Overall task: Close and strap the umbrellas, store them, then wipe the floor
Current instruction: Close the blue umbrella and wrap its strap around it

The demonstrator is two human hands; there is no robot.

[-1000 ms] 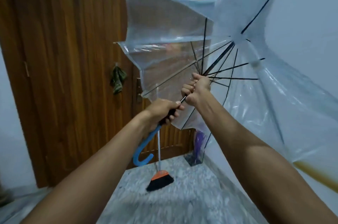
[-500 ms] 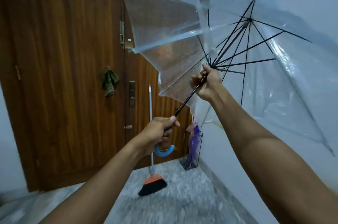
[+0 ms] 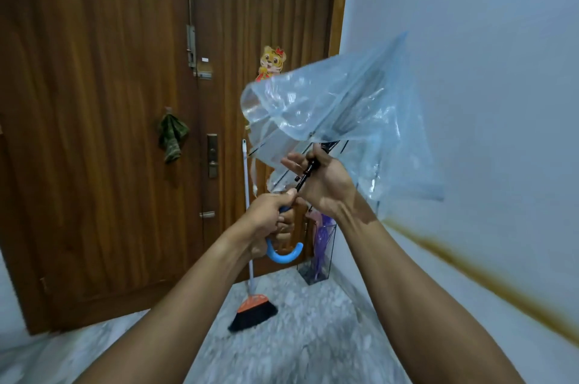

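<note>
Evidently the left hand wraps the blue handle to steady the umbrella, while the right hand clasps the shaft, fingers loosely curled, canopy collapsed above, awaiting strapping.

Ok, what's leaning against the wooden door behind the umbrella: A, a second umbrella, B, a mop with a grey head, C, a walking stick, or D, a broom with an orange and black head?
D: a broom with an orange and black head stands on the floor, its pale handle against the door.
</note>
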